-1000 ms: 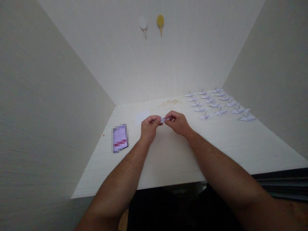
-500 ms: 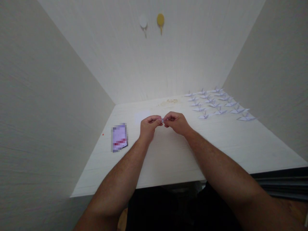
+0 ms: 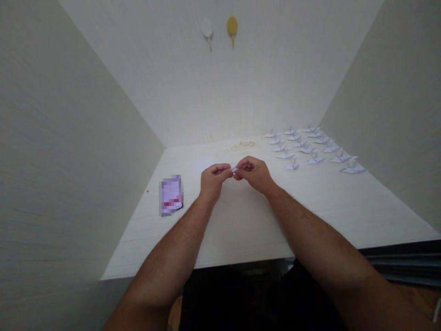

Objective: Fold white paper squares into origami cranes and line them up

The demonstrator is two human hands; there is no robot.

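Note:
Between my two hands is a small folded piece of white paper (image 3: 234, 169), held just above the white tabletop. My left hand (image 3: 214, 178) pinches its left side between thumb and fingers. On the other side my right hand (image 3: 253, 172) pinches it too, fingers curled in. Most of the paper is hidden by the fingertips. A pale sheet of paper (image 3: 203, 165) lies on the table behind my left hand. To the right stand several folded white paper cranes (image 3: 292, 166) in rows.
A blurred-out purple screen, perhaps a phone (image 3: 171, 193), lies to the left. Walls close in the table (image 3: 248, 220) at the back and both sides. A white hook (image 3: 207, 28) and a yellow hook (image 3: 232, 25) hang on the back wall. A tiny orange dot (image 3: 148, 191) marks the left edge.
My right hand has risen slightly and tilted, and more of the white folded paper shows between the fingertips. My left hand stays almost where it was.

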